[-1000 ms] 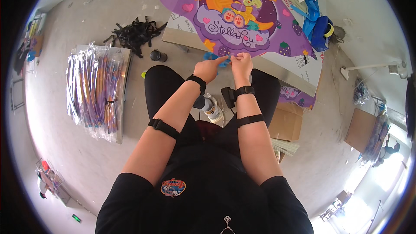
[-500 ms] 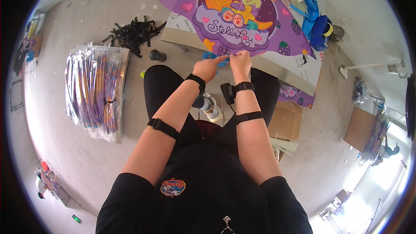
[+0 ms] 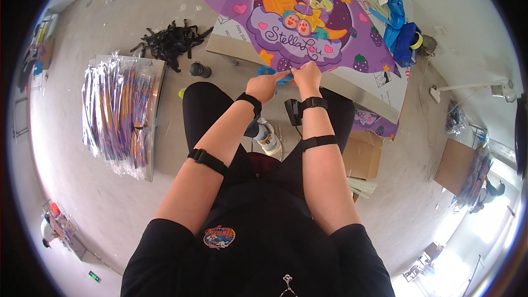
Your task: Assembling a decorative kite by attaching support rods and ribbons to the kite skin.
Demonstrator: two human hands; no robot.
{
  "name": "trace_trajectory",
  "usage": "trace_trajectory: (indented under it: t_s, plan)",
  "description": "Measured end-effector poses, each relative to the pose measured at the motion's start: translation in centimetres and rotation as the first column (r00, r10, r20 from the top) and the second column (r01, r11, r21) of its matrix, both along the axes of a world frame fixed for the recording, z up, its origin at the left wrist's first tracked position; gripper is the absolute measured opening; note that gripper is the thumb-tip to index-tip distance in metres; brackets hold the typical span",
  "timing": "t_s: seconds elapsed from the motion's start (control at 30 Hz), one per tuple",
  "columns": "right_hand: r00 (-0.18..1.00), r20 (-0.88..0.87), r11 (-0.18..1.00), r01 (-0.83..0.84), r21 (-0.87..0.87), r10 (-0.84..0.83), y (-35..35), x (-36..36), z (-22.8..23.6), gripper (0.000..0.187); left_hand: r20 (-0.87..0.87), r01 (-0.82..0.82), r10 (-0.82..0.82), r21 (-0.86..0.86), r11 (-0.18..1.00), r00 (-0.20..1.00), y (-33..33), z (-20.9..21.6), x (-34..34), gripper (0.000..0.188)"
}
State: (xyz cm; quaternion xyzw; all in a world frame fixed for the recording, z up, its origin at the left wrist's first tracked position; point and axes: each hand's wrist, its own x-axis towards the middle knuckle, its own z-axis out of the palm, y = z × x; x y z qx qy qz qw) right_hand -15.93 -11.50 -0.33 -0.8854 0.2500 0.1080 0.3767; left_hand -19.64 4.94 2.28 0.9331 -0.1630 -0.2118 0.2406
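Observation:
A wide purple kite (image 3: 362,33) printed with an orange crescent moon, a cartoon animal, stars and strawberries lies over the table before me. At its near edge my right hand (image 3: 308,78) is closed, fingers curled tightly on that edge. Beside it, my left hand (image 3: 263,87) is also closed, its index finger stretched toward the right fingertips; whatever it pinches is too small to make out. Just beyond the left fingers, a blue piece (image 3: 266,71) shows below the table edge, partly hidden. Both wrists wear black straps.
At left, clear-wrapped packs (image 3: 115,115) lie piled on a low stand. Black straps (image 3: 171,44) and a dark cylindrical container (image 3: 200,70) are on the floor. A blue tape dispenser (image 3: 406,44) sits on the table's right side; a cardboard box (image 3: 363,157) stands below, near pale rods (image 3: 361,187).
My right hand has shifted slightly up and to the right at the kite's edge. My left hand stays nearly in place.

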Motion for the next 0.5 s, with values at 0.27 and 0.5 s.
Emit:
trace_trajectory:
  t_s: [0.27, 0.5]
  plan:
    - [0.899, -0.366, 0.963, -0.268, -0.026, 0.240, -1.0, 1.9, 4.6, 0.051, -0.042, -0.012, 0.011, -0.023, 1.000, 0.999, 0.0, 0.1, 0.1, 0.067]
    - [0.899, -0.237, 0.871, -0.423, -0.248, 0.369, -1.8, 0.9, 4.4, 0.060, -0.111, -0.004, 0.003, -0.007, 1.000, 0.994, 0.0, 1.1, 0.3, 0.066]
